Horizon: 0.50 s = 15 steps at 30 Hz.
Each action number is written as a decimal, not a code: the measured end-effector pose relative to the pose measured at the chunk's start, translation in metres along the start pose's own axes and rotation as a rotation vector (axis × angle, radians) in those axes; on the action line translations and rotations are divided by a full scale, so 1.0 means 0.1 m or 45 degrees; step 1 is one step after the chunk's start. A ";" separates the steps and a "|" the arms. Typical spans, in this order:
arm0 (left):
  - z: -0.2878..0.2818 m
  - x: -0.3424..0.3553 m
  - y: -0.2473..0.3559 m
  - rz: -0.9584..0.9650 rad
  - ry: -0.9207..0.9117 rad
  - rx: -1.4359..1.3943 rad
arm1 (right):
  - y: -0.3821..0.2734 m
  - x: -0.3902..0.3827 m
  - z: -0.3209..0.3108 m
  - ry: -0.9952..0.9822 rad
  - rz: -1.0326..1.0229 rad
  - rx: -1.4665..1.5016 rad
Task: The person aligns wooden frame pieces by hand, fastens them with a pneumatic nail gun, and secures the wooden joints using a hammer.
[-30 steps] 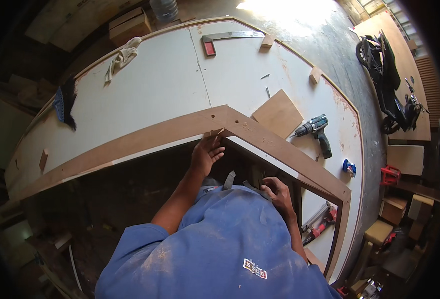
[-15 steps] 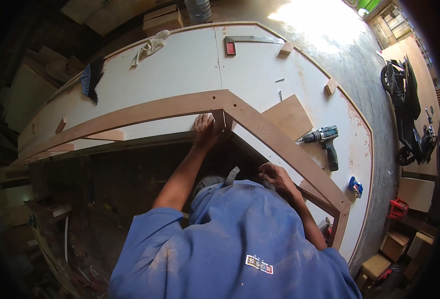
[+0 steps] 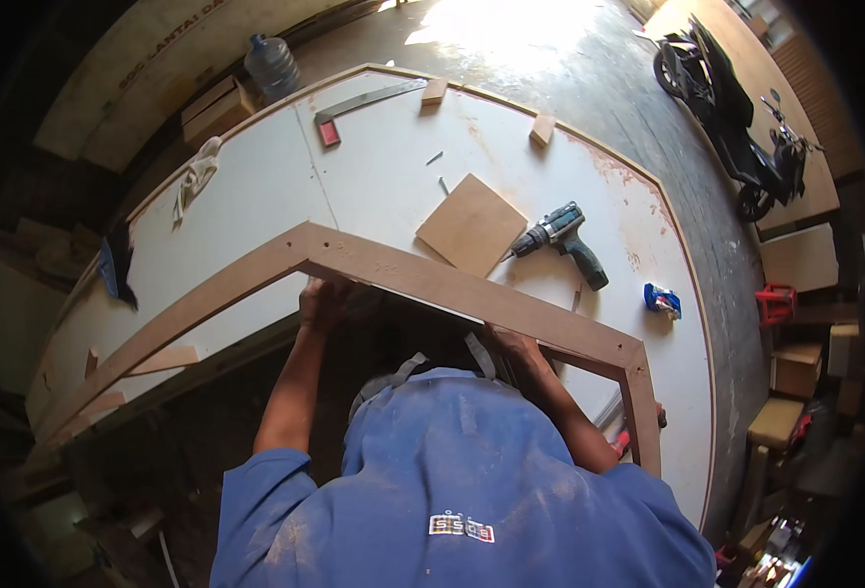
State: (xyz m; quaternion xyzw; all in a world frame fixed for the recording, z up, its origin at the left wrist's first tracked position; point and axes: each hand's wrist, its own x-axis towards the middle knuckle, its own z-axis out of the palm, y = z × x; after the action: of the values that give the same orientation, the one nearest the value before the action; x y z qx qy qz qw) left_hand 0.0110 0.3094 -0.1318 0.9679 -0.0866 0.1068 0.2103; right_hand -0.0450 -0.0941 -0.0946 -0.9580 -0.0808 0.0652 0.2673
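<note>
My left hand (image 3: 321, 304) is raised to the underside of the brown angled wooden frame (image 3: 403, 269), just below its bend, with its fingertips hidden. My right hand (image 3: 511, 343) reaches to the frame's near edge further right, fingers mostly out of sight beneath it. The frame stands over a white panel (image 3: 373, 186) with a raised rim. On the panel a cordless drill (image 3: 569, 245) lies right of a square plywood piece (image 3: 469, 223), near a blue-and-white packet (image 3: 662, 301).
A metal try square (image 3: 330, 129), small wood blocks (image 3: 542, 130), screws and a cloth (image 3: 197, 176) lie on the panel. A water jug (image 3: 271, 69) stands behind. At right are a black motorbike (image 3: 726, 118), a red plastic item (image 3: 775, 305) and stacked timber offcuts (image 3: 795, 367).
The view has shifted and turned. My left hand has moved up under the frame's bend, and my right hand has moved up under the frame's edge. The frame looks lifted off the panel.
</note>
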 end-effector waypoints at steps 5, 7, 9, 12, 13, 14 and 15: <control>0.09 0.01 0.01 0.057 0.014 -0.028 | 0.29 -0.08 0.10 0.313 0.028 0.714; 0.02 -0.01 0.00 0.010 -0.025 0.039 | 0.16 -0.16 -0.02 0.273 0.099 0.784; 0.00 -0.05 -0.02 0.023 0.029 0.058 | 0.26 -0.27 0.21 0.177 0.033 0.109; -0.10 0.00 -0.04 -0.005 -0.073 0.138 | 0.06 -0.49 0.00 0.011 0.254 0.331; -0.11 0.01 -0.03 0.049 -0.068 0.177 | -0.03 -0.62 -0.09 -0.020 0.297 0.428; -0.10 0.08 0.01 0.114 -0.064 0.214 | -0.07 -0.74 -0.17 -0.040 0.343 0.531; -0.12 0.11 0.06 0.172 -0.084 0.191 | -0.07 -0.83 -0.21 0.003 0.393 0.535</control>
State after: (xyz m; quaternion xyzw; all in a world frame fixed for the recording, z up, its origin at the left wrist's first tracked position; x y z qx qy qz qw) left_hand 0.0186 0.3082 -0.1160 0.9759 -0.1503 0.0951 0.1266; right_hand -0.1236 -0.1145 -0.0661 -0.8824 0.0820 0.1196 0.4475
